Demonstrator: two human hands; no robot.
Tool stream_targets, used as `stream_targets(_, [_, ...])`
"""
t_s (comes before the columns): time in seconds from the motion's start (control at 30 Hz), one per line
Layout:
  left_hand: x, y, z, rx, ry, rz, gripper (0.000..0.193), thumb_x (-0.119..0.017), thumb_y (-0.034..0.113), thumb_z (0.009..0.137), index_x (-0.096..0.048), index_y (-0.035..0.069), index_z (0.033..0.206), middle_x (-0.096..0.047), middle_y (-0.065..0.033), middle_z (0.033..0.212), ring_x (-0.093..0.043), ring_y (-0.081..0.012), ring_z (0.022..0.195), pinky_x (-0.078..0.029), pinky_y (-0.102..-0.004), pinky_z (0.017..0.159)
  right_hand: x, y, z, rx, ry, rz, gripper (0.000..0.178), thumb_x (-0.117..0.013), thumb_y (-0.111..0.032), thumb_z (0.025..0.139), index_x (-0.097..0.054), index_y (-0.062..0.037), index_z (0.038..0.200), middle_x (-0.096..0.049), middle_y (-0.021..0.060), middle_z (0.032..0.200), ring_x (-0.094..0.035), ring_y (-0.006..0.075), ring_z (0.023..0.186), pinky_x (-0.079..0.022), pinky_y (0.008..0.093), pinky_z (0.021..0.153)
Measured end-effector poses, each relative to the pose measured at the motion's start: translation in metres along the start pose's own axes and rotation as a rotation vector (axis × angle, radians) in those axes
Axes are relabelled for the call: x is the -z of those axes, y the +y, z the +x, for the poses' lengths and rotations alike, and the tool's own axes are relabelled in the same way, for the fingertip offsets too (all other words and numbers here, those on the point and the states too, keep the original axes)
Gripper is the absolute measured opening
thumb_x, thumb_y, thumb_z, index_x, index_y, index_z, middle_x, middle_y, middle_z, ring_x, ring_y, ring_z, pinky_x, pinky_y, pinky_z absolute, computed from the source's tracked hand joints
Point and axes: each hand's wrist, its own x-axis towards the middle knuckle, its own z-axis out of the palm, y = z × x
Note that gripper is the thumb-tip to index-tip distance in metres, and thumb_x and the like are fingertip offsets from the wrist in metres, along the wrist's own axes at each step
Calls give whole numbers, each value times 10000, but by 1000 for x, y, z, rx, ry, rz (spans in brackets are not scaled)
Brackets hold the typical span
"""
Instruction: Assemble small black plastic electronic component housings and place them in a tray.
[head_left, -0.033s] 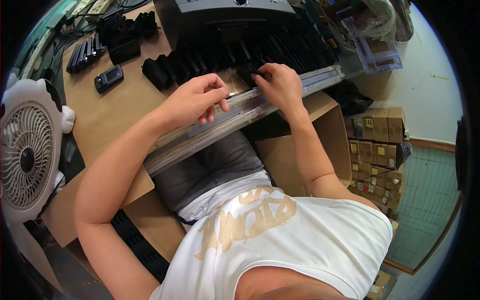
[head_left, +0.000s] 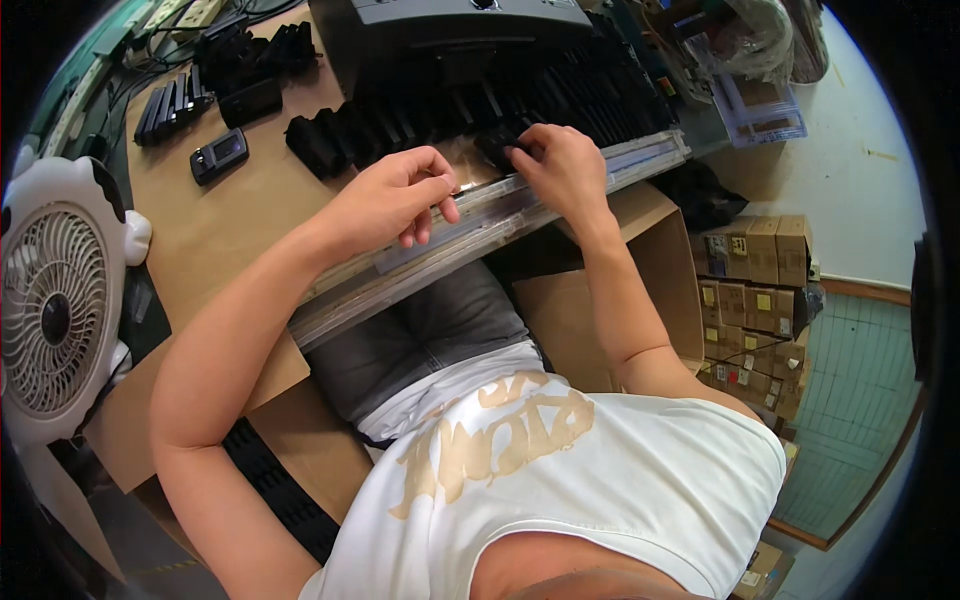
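Observation:
At the front edge of the table, my right hand (head_left: 566, 172) is closed with its fingertips on a small black plastic piece (head_left: 494, 149). The kind of piece is too dark to tell. To its left, my left hand (head_left: 408, 196) hovers over the edge, thumb and forefinger pinched and the other fingers curled. Whatever lies in that pinch, if anything, is too small to make out. Just beyond both hands runs a row of black plastic pieces (head_left: 375, 130), standing side by side. A small black device with a screen (head_left: 219, 157) rests on the brown tabletop (head_left: 258, 205).
A large black machine (head_left: 470, 22) stands behind the row. More black parts (head_left: 172, 108) and cables lie at the far left. On the left is a white fan (head_left: 58, 310). Open cardboard boxes (head_left: 570, 325) flank my lap; stacked cartons (head_left: 755, 250) stand at right.

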Motion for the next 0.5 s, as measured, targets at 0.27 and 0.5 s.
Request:
stream_targets(0.27, [-3, -5, 6, -107, -47, 66, 180, -512, 228, 991, -553, 54, 1018, -652, -30, 844, -563, -62, 579, -453, -216, 488, 6, -4, 7, 53, 73, 5, 309, -780, -186, 723, -578, -70, 927, -595, 114, 876, -583, 302, 837, -477, 406, 717])
stream_targets(0.5, [25, 33, -47, -355, 379, 1442, 170, -623, 137, 852, -575, 50, 989, -629, -120, 878, -631, -337, 829, -521, -434, 702, -16, 1, 0, 136, 219, 359, 263, -770, -179, 763, -569, -50, 873, -546, 81, 833, -507, 255, 785, -430, 362, 698])
